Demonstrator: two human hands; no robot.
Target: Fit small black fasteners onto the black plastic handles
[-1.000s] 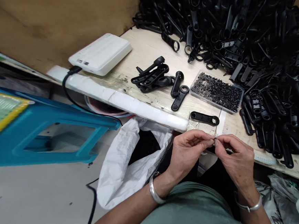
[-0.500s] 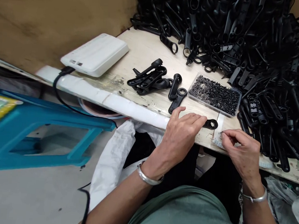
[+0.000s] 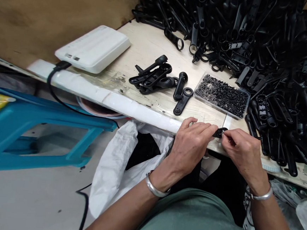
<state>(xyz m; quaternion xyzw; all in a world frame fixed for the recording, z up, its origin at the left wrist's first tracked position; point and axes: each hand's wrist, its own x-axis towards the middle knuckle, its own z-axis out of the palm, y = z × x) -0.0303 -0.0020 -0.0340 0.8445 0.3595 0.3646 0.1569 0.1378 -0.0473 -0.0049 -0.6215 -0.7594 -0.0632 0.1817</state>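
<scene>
My left hand (image 3: pixel 193 143) is closed around a black plastic arm with a ring end (image 3: pixel 220 132) at the table's front edge; most of that part is hidden under the fingers. At its ring end my right hand (image 3: pixel 242 150) is pinched, fingertips touching or very near the ring. Whatever sits in the pinch is too small to make out. Just beyond the hands stands a clear plastic box (image 3: pixel 217 112) of small black and greyish pieces. Two loose black arms (image 3: pixel 183 101) lie left of the box, beside a small heap of similar parts (image 3: pixel 153 76).
A large pile of black plastic parts (image 3: pixel 229 25) covers the back and right of the table. A white device (image 3: pixel 95 48) with a black cable sits at the left. Below the table edge are a blue stool (image 3: pixel 48 131) and a white sack (image 3: pixel 112 161).
My right hand has moved left to the ring end of the black arm. The left hand, still gripping the arm, has shifted slightly right. The view has shifted a little.
</scene>
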